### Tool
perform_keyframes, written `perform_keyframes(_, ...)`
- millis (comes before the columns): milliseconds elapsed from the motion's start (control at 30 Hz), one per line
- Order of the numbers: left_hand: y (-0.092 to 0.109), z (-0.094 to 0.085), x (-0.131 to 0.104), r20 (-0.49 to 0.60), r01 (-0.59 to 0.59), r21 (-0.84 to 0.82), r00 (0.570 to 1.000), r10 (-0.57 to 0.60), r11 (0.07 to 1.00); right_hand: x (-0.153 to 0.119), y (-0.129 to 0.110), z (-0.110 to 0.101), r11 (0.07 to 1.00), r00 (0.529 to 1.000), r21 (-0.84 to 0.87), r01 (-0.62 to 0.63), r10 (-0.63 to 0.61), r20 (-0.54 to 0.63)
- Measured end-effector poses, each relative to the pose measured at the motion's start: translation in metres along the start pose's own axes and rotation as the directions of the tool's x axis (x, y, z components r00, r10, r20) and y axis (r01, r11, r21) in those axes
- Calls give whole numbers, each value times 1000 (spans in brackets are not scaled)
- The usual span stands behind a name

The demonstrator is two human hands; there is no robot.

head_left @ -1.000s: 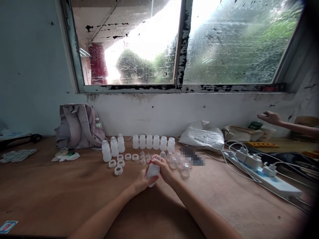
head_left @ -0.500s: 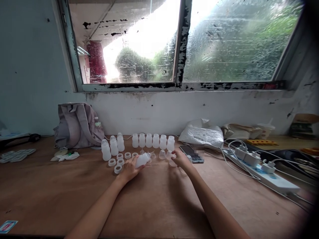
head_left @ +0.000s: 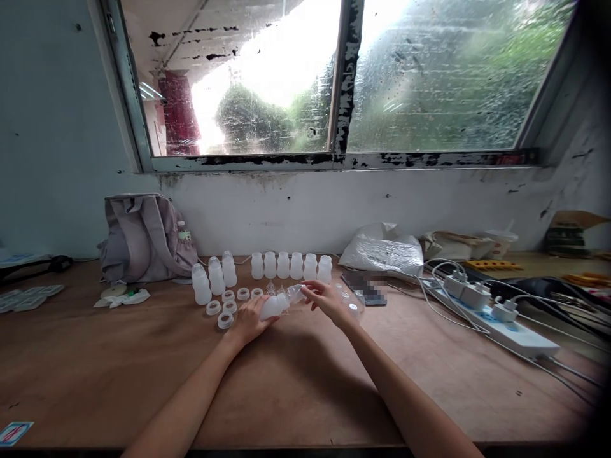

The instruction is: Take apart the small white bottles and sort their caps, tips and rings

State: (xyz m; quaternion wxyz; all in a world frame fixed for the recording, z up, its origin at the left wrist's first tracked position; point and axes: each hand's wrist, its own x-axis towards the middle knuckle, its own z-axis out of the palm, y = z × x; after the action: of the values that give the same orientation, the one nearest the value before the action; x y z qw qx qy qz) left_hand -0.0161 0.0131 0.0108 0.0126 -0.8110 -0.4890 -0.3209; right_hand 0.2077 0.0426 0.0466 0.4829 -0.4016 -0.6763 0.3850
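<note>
My left hand [head_left: 249,319] is closed round a frosted baby bottle [head_left: 271,308], tilted with its top toward the right. In my right hand [head_left: 327,299] is a clear cap [head_left: 296,292], pinched at the fingertips close to the bottle's top end; I cannot tell whether they touch. White collar rings [head_left: 225,320] lie in a cluster left of my left hand. Small clear nipples [head_left: 270,286] stand just behind the held bottle, partly hidden. More clear caps [head_left: 352,308] sit to the right, partly behind my right hand.
Several open frosted bottles [head_left: 283,266] stand in a row at the back. Three capped bottles [head_left: 201,285] stand left of them. A phone [head_left: 366,290], a silvery plastic bag [head_left: 384,252] and a power strip [head_left: 506,331] with cables lie right. A grey backpack [head_left: 143,238] leans against the wall.
My right hand has picked up a clear cap and moved left with it to the bottle's top. My left hand keeps its hold on the bottle. The view has shifted slightly.
</note>
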Motion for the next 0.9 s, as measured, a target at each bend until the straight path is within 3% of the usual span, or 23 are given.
perform_keyframes(167,4,-2,-1,7,6,-18,1000,-6,1000,-4,2,16,1000,999,-27,8,-7,34)
perform_keyframes(500,8,-6,-2,14,-8,-76,1000,9,997,-10,4,22,999,999,38,9,-10,38)
perform_keyframes(633,14,-5,-6,37,-69,-156,996,76,985,-21,11,37,996,992,-42,78,-81,-93)
perform_keyframes(767,23,-4,-9,29,-113,-261,992,125,959,-30,14,50,976,952,-186,117,-164,-260)
perform_keyframes(900,28,-6,-11,51,-84,-306,993,105,948,-33,13,56,980,938,-151,127,-168,-304)
